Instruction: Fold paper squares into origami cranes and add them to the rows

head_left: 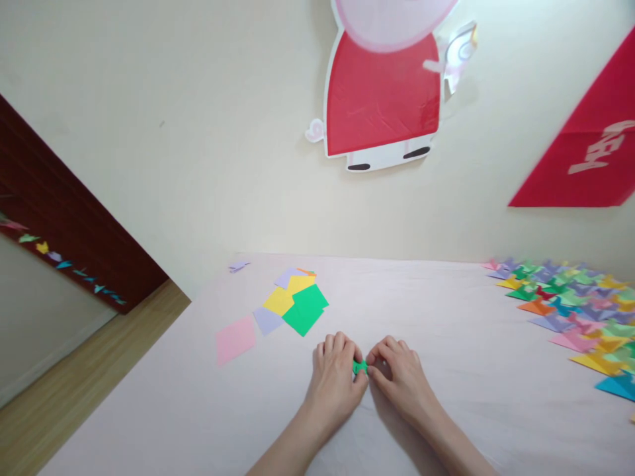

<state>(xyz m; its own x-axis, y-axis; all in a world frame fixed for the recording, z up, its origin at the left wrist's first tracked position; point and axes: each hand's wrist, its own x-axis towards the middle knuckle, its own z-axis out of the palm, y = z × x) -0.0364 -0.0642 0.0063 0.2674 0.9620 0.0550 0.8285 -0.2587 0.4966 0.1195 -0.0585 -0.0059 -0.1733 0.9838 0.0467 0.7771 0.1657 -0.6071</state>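
A small folded piece of green paper (360,367) is between my two hands, just above or on the pale tabletop; most of it is hidden by fingers. My left hand (337,370) pinches its left side with thumb and fingers. From the other side, my right hand (397,370) closes thumb and fingertips on the paper's right end. Beyond my left hand lie loose paper squares: green sheets (305,311), yellow sheets (280,301), a lilac square (268,320) and a pink square (235,340).
Rows of colourful folded paper figures (585,311) cover the table's right side. A small lilac folded piece (239,266) lies at the back left. The table (163,410) meets a wall with a red cartoon cutout (381,92). Wooden floor (114,357) shows past the left edge.
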